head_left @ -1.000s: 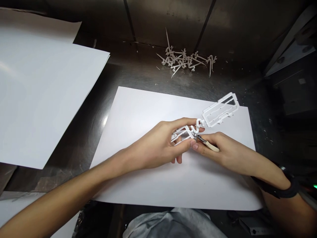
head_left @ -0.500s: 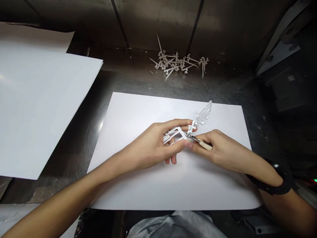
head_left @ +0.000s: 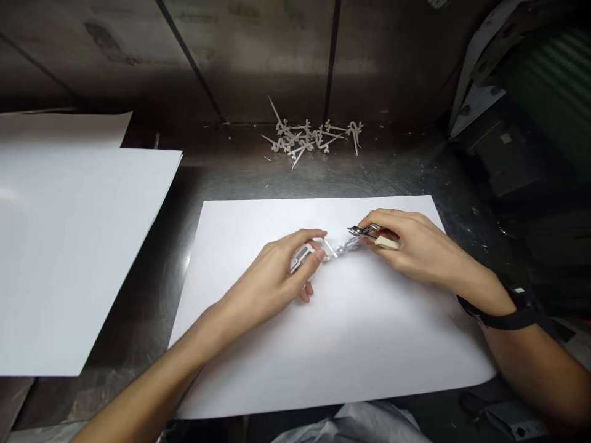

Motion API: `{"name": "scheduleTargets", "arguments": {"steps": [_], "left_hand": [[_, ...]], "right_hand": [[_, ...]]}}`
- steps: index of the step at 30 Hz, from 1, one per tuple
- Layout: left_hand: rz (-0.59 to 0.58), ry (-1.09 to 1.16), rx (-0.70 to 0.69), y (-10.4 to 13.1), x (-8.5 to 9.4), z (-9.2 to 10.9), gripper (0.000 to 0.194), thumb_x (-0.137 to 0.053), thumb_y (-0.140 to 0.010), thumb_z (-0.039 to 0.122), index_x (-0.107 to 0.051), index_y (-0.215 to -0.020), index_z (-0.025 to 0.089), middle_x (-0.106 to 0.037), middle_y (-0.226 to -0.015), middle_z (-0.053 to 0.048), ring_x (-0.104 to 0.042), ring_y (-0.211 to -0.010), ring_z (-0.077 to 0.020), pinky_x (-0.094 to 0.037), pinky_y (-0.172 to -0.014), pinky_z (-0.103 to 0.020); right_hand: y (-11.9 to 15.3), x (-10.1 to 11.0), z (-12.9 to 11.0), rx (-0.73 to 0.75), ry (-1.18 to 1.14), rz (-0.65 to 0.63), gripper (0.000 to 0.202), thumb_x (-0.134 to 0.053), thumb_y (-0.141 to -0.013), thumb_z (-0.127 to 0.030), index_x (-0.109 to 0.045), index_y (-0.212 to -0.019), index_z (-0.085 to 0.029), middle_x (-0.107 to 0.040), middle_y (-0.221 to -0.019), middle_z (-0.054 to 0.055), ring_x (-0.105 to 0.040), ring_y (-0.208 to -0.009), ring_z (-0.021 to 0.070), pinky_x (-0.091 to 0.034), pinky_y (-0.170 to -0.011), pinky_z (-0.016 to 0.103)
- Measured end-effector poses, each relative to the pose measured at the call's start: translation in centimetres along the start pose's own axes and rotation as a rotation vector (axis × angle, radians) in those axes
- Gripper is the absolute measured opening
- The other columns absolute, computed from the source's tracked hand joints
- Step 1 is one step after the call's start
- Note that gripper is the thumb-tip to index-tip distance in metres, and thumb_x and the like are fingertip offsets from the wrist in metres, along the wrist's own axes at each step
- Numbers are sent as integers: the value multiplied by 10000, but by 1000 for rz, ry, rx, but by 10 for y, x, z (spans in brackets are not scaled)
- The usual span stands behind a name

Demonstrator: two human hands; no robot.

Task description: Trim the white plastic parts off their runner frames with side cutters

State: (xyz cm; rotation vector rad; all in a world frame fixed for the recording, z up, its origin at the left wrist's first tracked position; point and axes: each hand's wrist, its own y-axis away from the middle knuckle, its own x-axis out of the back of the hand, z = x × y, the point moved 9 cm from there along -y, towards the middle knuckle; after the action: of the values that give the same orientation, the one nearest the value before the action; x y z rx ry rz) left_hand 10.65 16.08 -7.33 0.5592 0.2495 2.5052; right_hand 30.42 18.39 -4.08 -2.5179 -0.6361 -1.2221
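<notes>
My left hand (head_left: 281,267) is closed round a white plastic frame part (head_left: 301,256), which shows between the thumb and fingers. In my right hand (head_left: 415,249) are nippers (head_left: 369,231) with a cream handle, their metal jaws pointing left. A second white plastic piece (head_left: 349,245), blurred, reaches from under the right fingertips toward the left thumb. Whether it is joined to the part in my left hand I cannot tell. Both hands are above a white sheet (head_left: 323,351).
Behind the sheet, a heap of white plastic sprue scraps (head_left: 307,138) lies on the metal worktop (head_left: 231,175). More large white sheets (head_left: 83,246) are stacked at the left. A metal wall (head_left: 258,55) rises at the back.
The nippers have come away from the white plastic, and my right hand has moved up and away from my left. The white part sits lower between the hands. The camera view has shifted.
</notes>
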Motion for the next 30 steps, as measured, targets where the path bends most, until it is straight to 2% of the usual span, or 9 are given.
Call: {"name": "scheduleTargets", "arguments": {"steps": [3, 6, 8, 10, 15, 18, 22, 26, 30], "left_hand": [[79, -163, -22, -3, 10, 0, 477, -499, -1160, 543, -541, -1564, 293, -763, -1106, -37, -744, -777, -222, -550, -752, -349], [239, -437, -114, -3, 24, 9, 382, -490, -1166, 440, -579, -1486, 250, -733, -1280, -72, -687, -1106, -298, -506, -975, -444], [408, -545, -196, 2, 34, 20, 345, -503, -1154, 394, -610, -1414, 193, -699, -1359, -112, -589, -1281, -342, -443, -1101, -508], [475, -418, -226, 7, 38, 23, 382, -474, -1167, 420, -595, -1427, 168, -687, -1374, -127, -583, -1297, -328, -434, -1140, -505], [36, 414, -139, 2, -6, 16, 594, -291, -1198, 576, -474, -1637, 221, -632, -1515, -128, -610, -1368, -309, -498, -1169, -471], [-118, 473, -212, 5, -24, 31, 475, -460, -1193, 486, -596, -1554, 210, -635, -1528, -114, -562, -1441, -319, -450, -1217, -424], [-96, 470, -202, 3, -24, 29, 329, -524, -1189, 353, -730, -1407, 216, -644, -1529, -67, -574, -1430, -292, -461, -1174, -347], [-74, 731, -105, 3, -20, 16, 345, -565, -1167, 358, -667, -1470, 228, -631, -1556, -81, -641, -1374, -314, -543, -1118, -403], [-108, 873, -32, 5, -21, 15, 421, -622, -1132, 357, -549, -1530, 239, -642, -1551, -113, -719, -1275, -325, -577, -1105, -475]], "right_hand": [[1, 7, 3, -21, 43, 41, 189, -613, -1095, -304, -747, -1091, -169, -683, -973, 35, -585, -833, 236, -379, -720, 345], [6, 24, 11, -158, -9, 158, 209, -654, -1106, -346, -736, -1002, -185, -627, -838, -3, -518, -720, 205, -325, -645, 340], [9, 28, 13, -235, -189, 219, 247, -692, -1120, -374, -713, -961, -186, -578, -748, -19, -490, -672, 197, -315, -616, 332], [8, 17, 7, -245, -482, 175, 289, -715, -1142, -386, -689, -942, -178, -605, -750, -9, -541, -691, 202, -384, -640, 312], [7, -23, -15, -191, -903, -16, 264, -751, -1168, -344, -697, -985, -161, -699, -867, 28, -613, -735, 198, -494, -705, 277], [9, -34, -19, -192, -917, -57, 311, -759, -1176, -378, -706, -965, -157, -696, -854, 29, -612, -731, 199, -495, -700, 279], [12, -31, -23, -172, -841, -55, 355, -723, -1203, -383, -732, -925, -164, -699, -888, 28, -627, -790, 201, -498, -758, 281], [14, -14, -19, -169, -769, 91, 190, -691, -1221, -368, -770, -1191, -198, -703, -940, 14, -637, -846, 209, -495, -780, 283], [15, -7, -11, -176, -653, 146, 311, -677, -1218, -371, -695, -957, -202, -628, -849, 7, -565, -786, 214, -430, -751, 324]]}}
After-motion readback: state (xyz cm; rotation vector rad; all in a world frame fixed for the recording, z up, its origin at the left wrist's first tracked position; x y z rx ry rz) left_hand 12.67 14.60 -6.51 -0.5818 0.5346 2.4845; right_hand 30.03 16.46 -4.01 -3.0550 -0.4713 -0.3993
